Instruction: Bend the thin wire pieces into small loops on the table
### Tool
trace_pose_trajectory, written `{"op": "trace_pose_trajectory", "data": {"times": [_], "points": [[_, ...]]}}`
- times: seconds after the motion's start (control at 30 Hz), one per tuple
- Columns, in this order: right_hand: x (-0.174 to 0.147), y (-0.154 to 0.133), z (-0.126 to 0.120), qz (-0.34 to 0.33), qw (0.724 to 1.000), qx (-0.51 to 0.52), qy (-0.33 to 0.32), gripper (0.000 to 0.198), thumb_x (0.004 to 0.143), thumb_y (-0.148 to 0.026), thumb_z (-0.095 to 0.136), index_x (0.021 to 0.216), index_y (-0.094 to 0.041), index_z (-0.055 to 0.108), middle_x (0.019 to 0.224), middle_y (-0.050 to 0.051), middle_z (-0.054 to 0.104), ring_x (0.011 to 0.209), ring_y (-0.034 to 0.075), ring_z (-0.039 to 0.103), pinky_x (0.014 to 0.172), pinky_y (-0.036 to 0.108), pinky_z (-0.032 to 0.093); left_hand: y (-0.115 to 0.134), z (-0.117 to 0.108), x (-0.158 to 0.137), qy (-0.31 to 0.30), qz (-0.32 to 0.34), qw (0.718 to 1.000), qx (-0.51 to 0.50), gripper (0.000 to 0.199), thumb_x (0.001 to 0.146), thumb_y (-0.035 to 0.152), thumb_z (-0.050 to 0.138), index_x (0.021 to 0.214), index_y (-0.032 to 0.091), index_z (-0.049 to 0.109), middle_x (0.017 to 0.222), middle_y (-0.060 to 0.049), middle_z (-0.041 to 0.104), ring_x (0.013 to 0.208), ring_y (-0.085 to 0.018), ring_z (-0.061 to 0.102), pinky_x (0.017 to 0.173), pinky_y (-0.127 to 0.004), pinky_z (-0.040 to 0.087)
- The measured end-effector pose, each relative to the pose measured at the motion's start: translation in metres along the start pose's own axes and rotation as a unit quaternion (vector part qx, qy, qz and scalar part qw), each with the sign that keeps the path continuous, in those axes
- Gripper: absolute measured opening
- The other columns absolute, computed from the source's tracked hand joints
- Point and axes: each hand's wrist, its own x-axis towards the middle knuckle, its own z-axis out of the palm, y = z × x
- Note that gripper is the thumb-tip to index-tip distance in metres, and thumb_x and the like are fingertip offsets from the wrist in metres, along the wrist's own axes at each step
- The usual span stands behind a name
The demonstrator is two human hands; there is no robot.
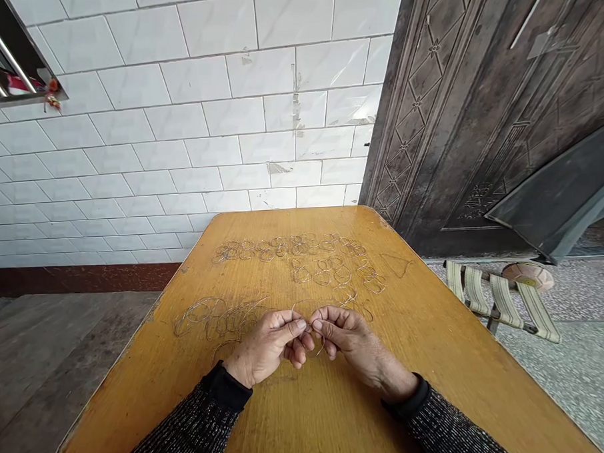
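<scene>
Speckled black sleeves [188, 425] overhang the yellow-brown wooden counter [310, 413], left hand [272, 345] and right hand [354, 344] pinching in their fingers [297, 327] thin curved metal wire [309, 326], probably light, springy, best held near its ends.

thin wire [322, 346] | curved, partly hidden | pinched in left hand [270, 345] and right hand [356, 344]

L forearm [183, 429] & R forearm [448, 424] angle inward, wrists approx. straight. L hand [270, 345] & R hand [354, 344] nearly meet, each w/ thumb pinched to index, other fingers curled below. Can't tell from where I'm standing if tips touch.
</scene>
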Motion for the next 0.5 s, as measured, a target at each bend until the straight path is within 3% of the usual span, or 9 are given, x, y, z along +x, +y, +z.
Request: {"op": "trace_pose_trajectory", "data": {"times": [0.27,0.5], "points": [[-0.0001,-0.0011,0.0006,-0.012,1.000,0.000,0.016,0.031,0.070,-0.046,0.062,0.071,-0.015,0.057,0.055,-0.003,0.053,0.042,0.005,0.038,0.042,0.019,0.030,0.0003,0.0019,-0.0003,0.004,-0.004,1.000,-0.023,0.025,0.077,0.038,0.057,0.079,0.013,0.053,0.067,-0.003,0.062,0.043,-0.006,0.052,0.039,-0.017,0.039],[0.0000,-0.0022,0.0015,-0.027,0.999,-0.009,0.016,0.027,0.073,-0.041,0.060,0.071,-0.014,0.057,0.053,-0.003,0.054,0.042,0.005,0.039,0.042,0.019,0.029,0.0001,0.0019,-0.0005,-0.037,0.006,0.998,-0.046,0.022,0.078,0.035,0.056,0.078,0.013,0.055,0.068,-0.002,0.060,0.042,-0.005,0.049,0.039,-0.017,0.037]]}}
